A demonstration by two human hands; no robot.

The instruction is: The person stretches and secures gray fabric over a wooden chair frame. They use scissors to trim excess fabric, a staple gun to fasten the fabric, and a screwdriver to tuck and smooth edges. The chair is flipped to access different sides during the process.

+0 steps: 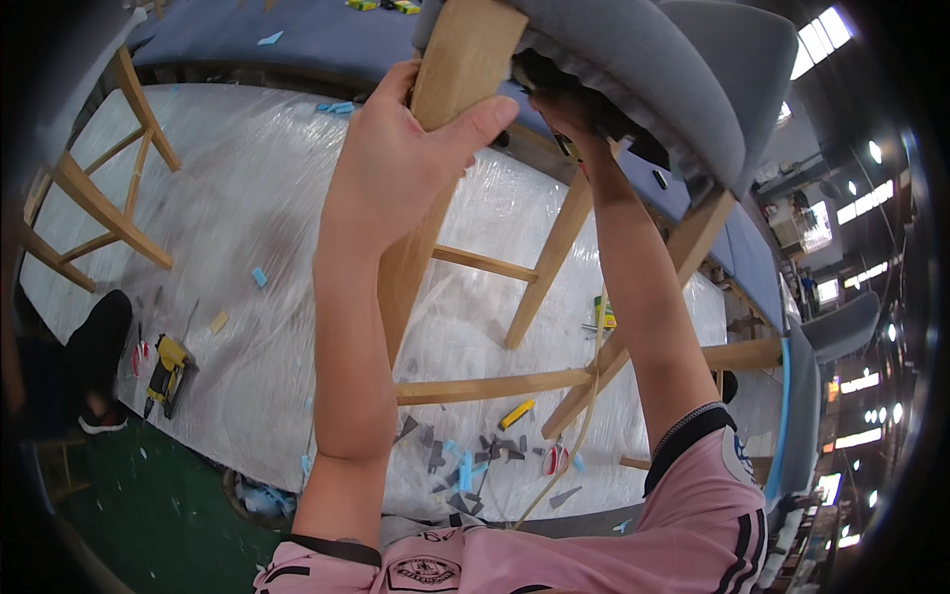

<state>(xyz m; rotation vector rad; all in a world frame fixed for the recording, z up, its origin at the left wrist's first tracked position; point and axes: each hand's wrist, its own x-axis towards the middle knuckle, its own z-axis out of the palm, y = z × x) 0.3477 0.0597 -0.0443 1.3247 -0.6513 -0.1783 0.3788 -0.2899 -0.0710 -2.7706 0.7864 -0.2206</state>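
A tilted chair with a grey upholstered seat (643, 59) and pale wooden legs is in front of me. My left hand (396, 163) is wrapped round the upper part of a thick wooden leg (465, 69), thumb across its face. Under the seat's gathered fabric edge, my right hand (569, 114) is closed on a yellow-and-black tool (567, 146), mostly hidden by the hand and wrist. A thin pale hose (594, 386) runs up from near my body toward that arm.
Plastic film covers the work surface (237, 168). On it lie a yellow-and-black staple gun (170, 374), a yellow cutter (516, 414), red-handled scissors (556, 458) and grey and blue scraps (465, 470). Other chair legs (119, 223) stand left; a person's shoe (103, 416) shows below them.
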